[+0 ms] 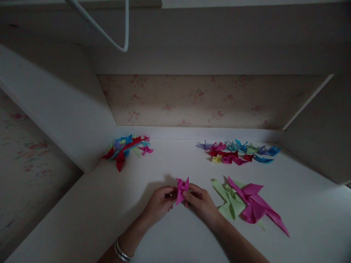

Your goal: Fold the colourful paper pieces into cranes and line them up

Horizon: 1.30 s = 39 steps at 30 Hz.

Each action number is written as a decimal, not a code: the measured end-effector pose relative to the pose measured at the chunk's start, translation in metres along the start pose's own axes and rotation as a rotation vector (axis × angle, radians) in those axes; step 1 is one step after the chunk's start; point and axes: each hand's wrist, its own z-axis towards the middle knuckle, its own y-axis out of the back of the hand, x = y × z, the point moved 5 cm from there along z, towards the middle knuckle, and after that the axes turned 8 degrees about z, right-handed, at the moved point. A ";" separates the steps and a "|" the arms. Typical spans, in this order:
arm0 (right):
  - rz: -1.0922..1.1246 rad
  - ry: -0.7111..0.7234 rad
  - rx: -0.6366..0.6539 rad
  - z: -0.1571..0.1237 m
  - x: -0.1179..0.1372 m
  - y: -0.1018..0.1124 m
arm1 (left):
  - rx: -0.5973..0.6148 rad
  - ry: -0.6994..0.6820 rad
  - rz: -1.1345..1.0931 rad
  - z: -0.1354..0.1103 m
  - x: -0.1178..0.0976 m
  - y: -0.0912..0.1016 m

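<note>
Paper point(182, 188): a small folded pink piece, held over the desk's middle.
Left hand point(161, 201): fingers closed at its left edge.
Right hand point(201, 201): pinches its right edge, thumb in front.
Loose folds: green paper point(233, 202) and larger pink paper point(253, 201) overlap near the right hand.
Piles: left heap point(126, 147) and right heap point(231, 157) near the back edge.
Desk point(109, 204): white surface stretches between heaps and leftward; side panels point(63, 109) bound it.
</note>
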 end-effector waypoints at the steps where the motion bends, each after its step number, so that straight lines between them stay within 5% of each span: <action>1: 0.002 0.005 0.003 0.000 0.000 0.000 | -0.002 0.001 -0.005 0.000 0.000 0.000; 39: -0.101 -0.024 0.006 0.002 -0.006 0.002 | 0.011 -0.001 0.066 -0.001 0.002 0.001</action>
